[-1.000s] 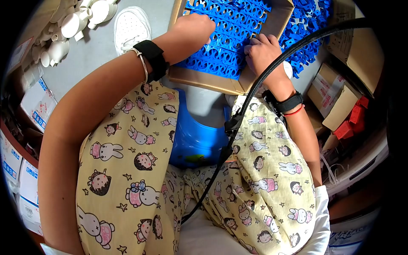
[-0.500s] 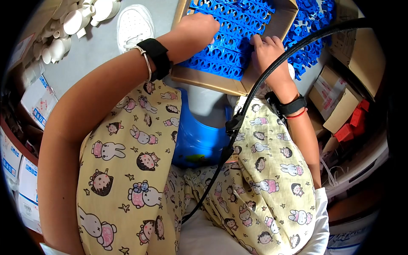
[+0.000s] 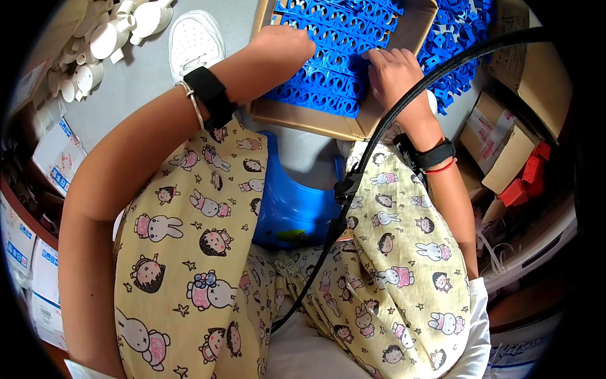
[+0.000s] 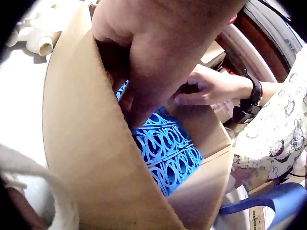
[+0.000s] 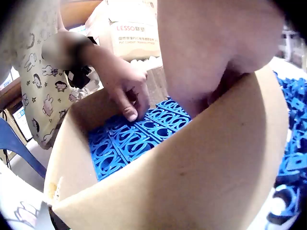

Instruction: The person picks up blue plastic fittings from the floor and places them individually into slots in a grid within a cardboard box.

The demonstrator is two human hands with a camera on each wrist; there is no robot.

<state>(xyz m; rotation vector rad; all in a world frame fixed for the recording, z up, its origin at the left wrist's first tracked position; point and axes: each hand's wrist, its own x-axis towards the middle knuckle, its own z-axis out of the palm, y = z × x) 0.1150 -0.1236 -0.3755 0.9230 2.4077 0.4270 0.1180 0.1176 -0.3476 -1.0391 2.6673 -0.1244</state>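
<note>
Rows of blue ring-shaped plastic clips (image 3: pixel 334 82) fill much of an open cardboard box (image 3: pixel 303 123) in front of the knees. My left hand (image 3: pixel 284 50) reaches over the box's left side, back of the hand upward. In the right wrist view its thumb (image 5: pixel 128 111) points down onto the clips beside bent fingers. On the opposite side my right hand (image 3: pixel 394 76) reaches over the wall, its fingers bent down toward the rows' right edge. Its fingertips are hidden in the head view, and I cannot tell whether either hand pinches a clip.
Loose blue clips (image 3: pixel 451 54) are heaped right of the box. White pipe fittings (image 3: pixel 107 38) lie at the far left, near a white shoe (image 3: pixel 197 44). A black cable (image 3: pixel 416 88) crosses ahead of the right wrist. A blue stool (image 3: pixel 293 208) shows between the legs.
The right hand's fingers have shifted from near the box's right wall toward the clip rows and straightened somewhat. The left hand has moved slightly toward the body. The rows look much the same.
</note>
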